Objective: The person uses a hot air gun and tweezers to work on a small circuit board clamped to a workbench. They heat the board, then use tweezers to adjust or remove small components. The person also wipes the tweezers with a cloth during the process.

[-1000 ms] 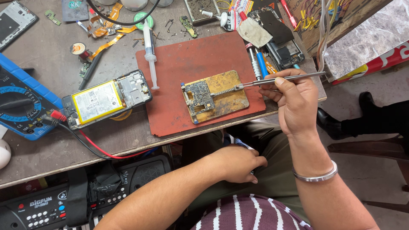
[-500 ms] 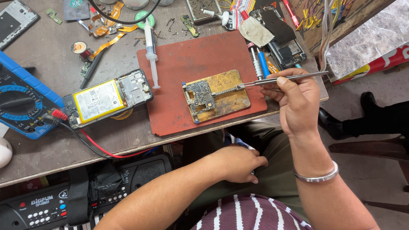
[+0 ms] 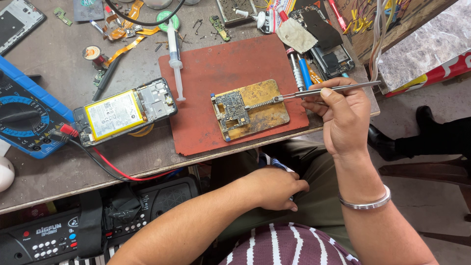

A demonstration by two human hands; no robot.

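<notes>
- Right hand [image 3: 338, 120] is closed around a pair of metal tweezers [image 3: 314, 92], thumb on top, at the right edge of the workbench.
- Tweezer tips reach left and touch the right edge of a small circuit board [image 3: 232, 109].
- That board lies on the left part of a brass-coloured holder plate [image 3: 265, 110], which sits on a red mat [image 3: 216, 68] in the middle of the bench.
- Left hand [image 3: 274, 189] rests loosely curled on the person's lap, near the bench edge; I cannot tell whether it has anything in it.
- A silver bangle [image 3: 365, 201] circles the right wrist.
- Left of the mat lies an opened phone [image 3: 125, 112] with a yellow battery showing.
- A syringe [image 3: 174, 56] lies across the mat's far left edge.
- A blue multimeter [image 3: 24, 115] sits at the far left, its red and black leads running near the phone.
</notes>
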